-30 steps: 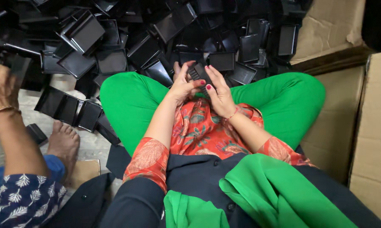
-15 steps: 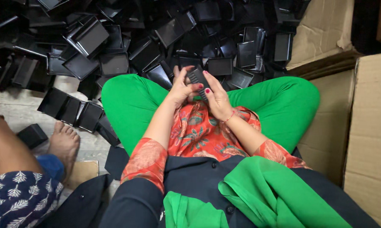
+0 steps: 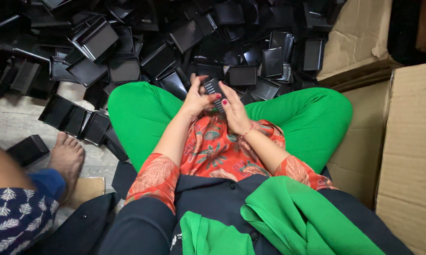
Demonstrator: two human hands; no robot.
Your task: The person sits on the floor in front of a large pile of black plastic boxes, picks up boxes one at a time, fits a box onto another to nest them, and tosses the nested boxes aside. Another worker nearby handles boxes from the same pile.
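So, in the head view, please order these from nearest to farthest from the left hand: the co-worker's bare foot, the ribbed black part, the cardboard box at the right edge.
From the left hand:
1. Ribbed black part, held in it.
2. Bare foot, lower left, on the floor.
3. Cardboard box, far right.

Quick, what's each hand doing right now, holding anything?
Left hand: closed on the small black ribbed part.
Right hand: closed on the same part from the other side.

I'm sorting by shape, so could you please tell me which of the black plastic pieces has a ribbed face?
The small ribbed piece held between both hands; the heaped trays are smooth.
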